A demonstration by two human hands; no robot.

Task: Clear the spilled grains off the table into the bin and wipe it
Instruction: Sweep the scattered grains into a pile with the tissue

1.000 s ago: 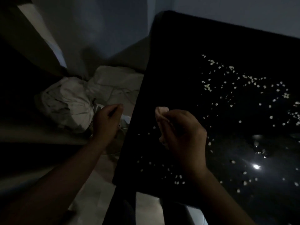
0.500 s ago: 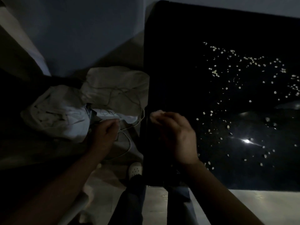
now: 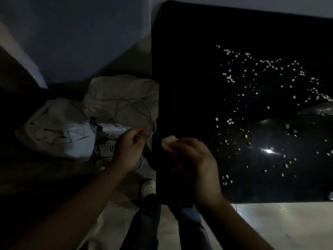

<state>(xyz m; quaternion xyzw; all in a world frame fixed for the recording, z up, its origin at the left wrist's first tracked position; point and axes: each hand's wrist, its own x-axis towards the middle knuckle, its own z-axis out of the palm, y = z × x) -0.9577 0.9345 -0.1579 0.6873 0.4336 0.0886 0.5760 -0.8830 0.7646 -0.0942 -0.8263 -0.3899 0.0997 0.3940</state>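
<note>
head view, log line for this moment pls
right hand: grips pale wad at table left edge | left hand: curled, off the edge | grains: scattered on table

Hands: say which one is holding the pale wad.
The right hand, at the edge of the black table, pinches the pale wad; the left hand is beside the table, without it.

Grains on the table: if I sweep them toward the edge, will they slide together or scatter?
Probably scatter: the grains are small, loose and spread thinly, so a push likely sends some sideways. The table looks glossy, with a glare on it, so they should slide easily and may overshoot the edge. They look light; the pale wad should shift them.
</note>
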